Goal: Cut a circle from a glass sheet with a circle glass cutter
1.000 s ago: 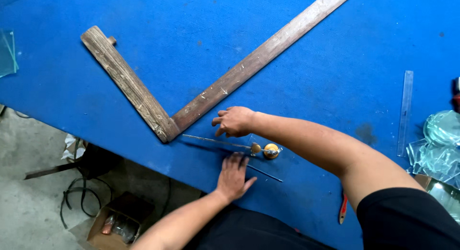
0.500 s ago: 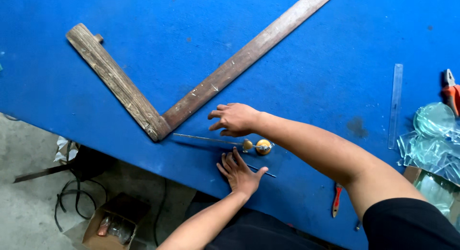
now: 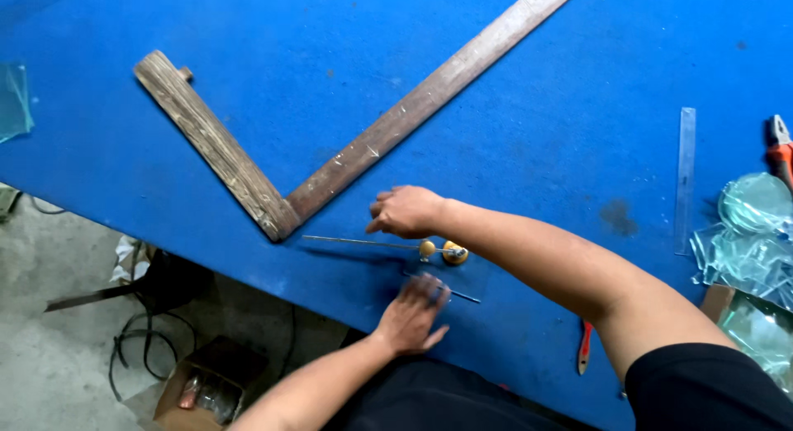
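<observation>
Right hand: my right hand (image 3: 406, 210), fingers curled loosely, rests on the blue table (image 3: 248, 35) just above a thin metal rod (image 3: 363, 243) with brass knobs (image 3: 442, 251).
Left hand: my left hand (image 3: 415, 314), spread flat, presses a clear glass pane (image 3: 446, 274) near the table's edge.
Nearby: wooden square (image 3: 273, 200) touches the rod's tip.

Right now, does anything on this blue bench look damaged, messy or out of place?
Mostly tidy. The one loose spot is the pile of cut glass pieces heaped at the right edge of the blue table, overlapping at odd angles. The wooden square lies flat, and both hands work near the front edge.
</observation>
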